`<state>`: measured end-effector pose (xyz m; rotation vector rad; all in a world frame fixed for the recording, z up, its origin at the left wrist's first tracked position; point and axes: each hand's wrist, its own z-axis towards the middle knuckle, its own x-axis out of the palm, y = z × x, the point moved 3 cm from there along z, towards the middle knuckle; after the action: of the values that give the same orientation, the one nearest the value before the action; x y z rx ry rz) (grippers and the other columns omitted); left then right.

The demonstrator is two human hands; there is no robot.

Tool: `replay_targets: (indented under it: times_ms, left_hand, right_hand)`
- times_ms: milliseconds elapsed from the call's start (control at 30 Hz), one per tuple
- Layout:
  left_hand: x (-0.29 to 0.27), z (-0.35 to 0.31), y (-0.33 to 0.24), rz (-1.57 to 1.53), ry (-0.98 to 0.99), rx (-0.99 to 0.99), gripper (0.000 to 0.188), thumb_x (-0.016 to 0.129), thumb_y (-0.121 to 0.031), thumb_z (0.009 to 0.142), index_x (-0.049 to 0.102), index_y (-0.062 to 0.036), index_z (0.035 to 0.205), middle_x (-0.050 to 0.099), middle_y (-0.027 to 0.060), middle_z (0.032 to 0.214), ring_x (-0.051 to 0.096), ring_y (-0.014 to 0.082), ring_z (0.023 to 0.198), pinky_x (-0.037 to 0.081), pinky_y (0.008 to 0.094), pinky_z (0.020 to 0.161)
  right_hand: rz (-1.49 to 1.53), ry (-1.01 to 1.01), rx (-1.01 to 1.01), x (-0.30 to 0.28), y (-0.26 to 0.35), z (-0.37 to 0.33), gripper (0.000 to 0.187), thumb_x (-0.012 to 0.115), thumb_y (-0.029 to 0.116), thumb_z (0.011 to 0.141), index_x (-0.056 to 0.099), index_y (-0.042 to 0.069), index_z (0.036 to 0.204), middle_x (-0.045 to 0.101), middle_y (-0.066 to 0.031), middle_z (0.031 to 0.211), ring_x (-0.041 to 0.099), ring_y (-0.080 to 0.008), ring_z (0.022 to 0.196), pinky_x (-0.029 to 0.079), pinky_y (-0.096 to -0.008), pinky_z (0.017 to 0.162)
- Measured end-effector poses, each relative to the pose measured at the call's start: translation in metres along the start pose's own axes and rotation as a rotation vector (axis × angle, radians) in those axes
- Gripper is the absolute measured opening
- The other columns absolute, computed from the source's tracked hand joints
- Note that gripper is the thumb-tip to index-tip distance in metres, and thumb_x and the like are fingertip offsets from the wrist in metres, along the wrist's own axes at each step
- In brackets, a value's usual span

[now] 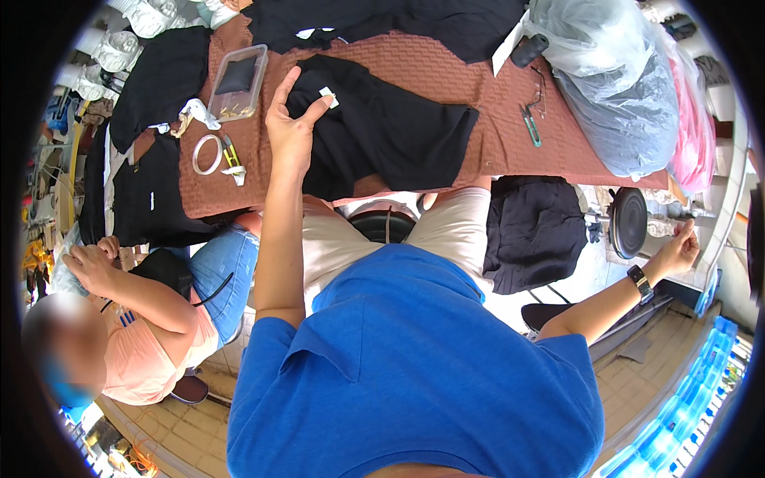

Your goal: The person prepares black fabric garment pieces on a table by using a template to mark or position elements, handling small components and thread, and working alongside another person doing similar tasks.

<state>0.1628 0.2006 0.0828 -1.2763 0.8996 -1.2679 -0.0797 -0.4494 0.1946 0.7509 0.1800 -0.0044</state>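
A black garment (382,119) lies partly bunched on the cloth-covered table in front of me. My left hand (288,131) is at its left edge, the index finger stretched away and the thumb at a small white label (329,96). Cloth runs between thumb and index finger, and the other fingers are hidden. Far out to the right, away from the table, my right hand (676,250) is raised with its fingertips pinched together. Whatever is in that pinch is too small to make out.
A clear plastic box (237,84), a white tape roll (207,154) and yellow snips (230,153) lie left. Green-handled snips (531,126), a black thread spool (530,50) and stuffed plastic bags (610,95) are right. A co-worker (159,334) sits at left.
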Motion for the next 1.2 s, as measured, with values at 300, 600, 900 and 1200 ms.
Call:
replay_targets:
  times_ms: [300,600,900,1200]
  left_hand:
    - [0.033,-0.028,-0.037,-0.195,0.237,-0.101,0.071,0.076,0.010,0.080,0.049,0.0012,0.145,0.064,0.0126,0.126,0.067,0.0140,0.102,0.052,0.0297,0.097]
    - [0.046,-0.039,-0.049,-0.200,0.260,-0.110,0.070,0.077,0.010,0.080,0.049,0.0027,0.144,0.067,0.0103,0.118,0.067,0.0113,0.096,0.054,0.0262,0.091]
    - [0.046,-0.038,-0.050,-0.177,0.246,-0.077,0.071,0.078,0.009,0.079,0.049,0.0036,0.144,0.065,0.0104,0.122,0.066,0.0103,0.097,0.054,0.0256,0.090]
    - [0.045,-0.035,-0.048,-0.159,0.255,-0.078,0.070,0.078,0.008,0.079,0.049,0.0051,0.143,0.065,0.0112,0.124,0.066,0.0103,0.097,0.054,0.0260,0.091]
  right_hand:
    - [0.617,0.802,0.097,0.148,0.197,-0.187,0.010,0.070,0.005,0.094,0.072,0.003,0.104,0.073,-0.0073,0.098,0.071,-0.0155,0.082,0.056,-0.0282,0.075]
    - [0.796,1.066,-0.151,0.210,0.287,-0.288,0.017,0.075,-0.001,0.084,0.078,0.006,0.099,0.061,-0.0064,0.082,0.061,-0.0166,0.075,0.049,-0.0282,0.065]
    - [0.779,1.062,-0.200,0.215,0.289,-0.293,0.020,0.077,0.000,0.082,0.079,0.007,0.100,0.056,-0.0049,0.077,0.055,-0.0173,0.069,0.045,-0.0305,0.061]
    - [0.760,1.077,-0.224,0.218,0.288,-0.294,0.021,0.076,-0.001,0.082,0.079,0.006,0.101,0.055,-0.0045,0.077,0.055,-0.0165,0.070,0.045,-0.0299,0.063]
